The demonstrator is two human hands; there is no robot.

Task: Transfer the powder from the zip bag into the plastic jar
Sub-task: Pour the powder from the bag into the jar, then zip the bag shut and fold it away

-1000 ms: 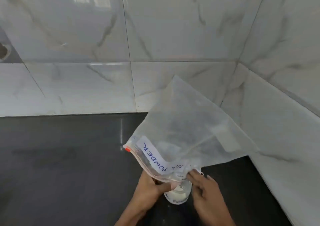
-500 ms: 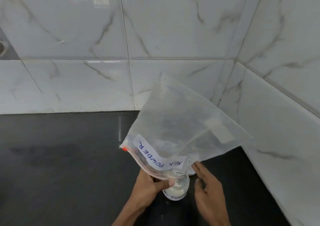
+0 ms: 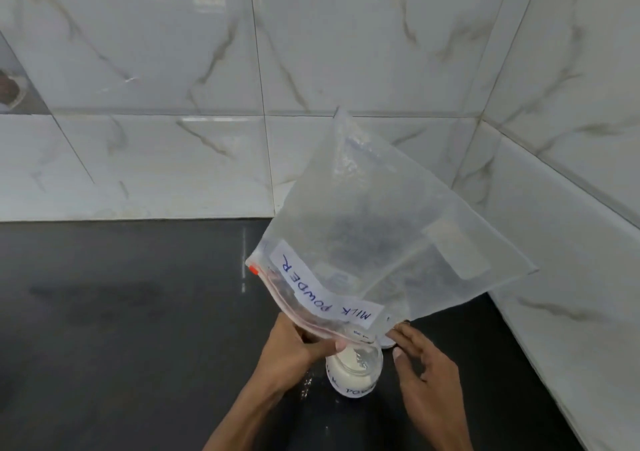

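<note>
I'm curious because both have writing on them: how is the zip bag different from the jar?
The zip bag is tipped mouth-down in the air, pinched by the left hand; the jar stands upright on the black counter. The zip bag looks almost empty; the jar holds white powder. The zip bag is flat and floppy; the jar is round. Both are see-through and carry a white handwritten label.

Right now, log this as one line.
left hand grips zip bag mouth over plastic jar | right hand hovers beside jar | powder in jar
</note>
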